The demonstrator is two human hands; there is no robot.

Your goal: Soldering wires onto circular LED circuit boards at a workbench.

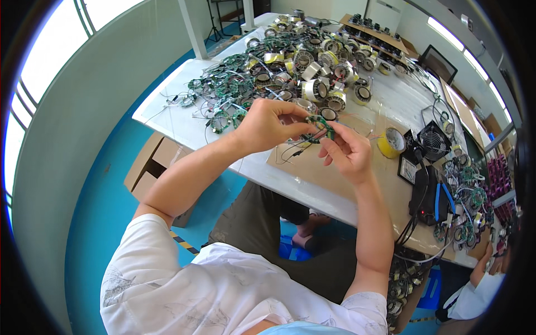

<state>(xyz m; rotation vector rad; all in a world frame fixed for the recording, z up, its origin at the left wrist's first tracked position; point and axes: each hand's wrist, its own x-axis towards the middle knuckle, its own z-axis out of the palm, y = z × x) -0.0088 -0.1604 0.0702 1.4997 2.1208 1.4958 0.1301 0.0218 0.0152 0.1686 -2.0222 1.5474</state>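
Observation:
Between both hands, above the brown board point(312, 170) on the table, I hold a green ring-shaped circuit board point(320, 124). My left hand point(272, 124) grips its left side with bent fingers. At its right edge, my right hand point(347, 149) pinches it between thumb and fingers. Thin dark wires point(293, 153) with small ends hang below the ring toward the board. Just beyond my hands lies a heap of motor stators point(315, 89) with windings, some wrapped in yellow tape. Left of them is a tangled pile of green circuit boards point(223, 92).
Right of my hands stand a yellow tape roll point(392, 142), a black fan point(434, 140) and a black box point(422, 195) with blue-handled pliers point(445, 196). More wired boards point(469, 195) crowd the right side. Another person point(474, 298) sits at lower right. A cardboard box point(153, 162) is below the table's left edge.

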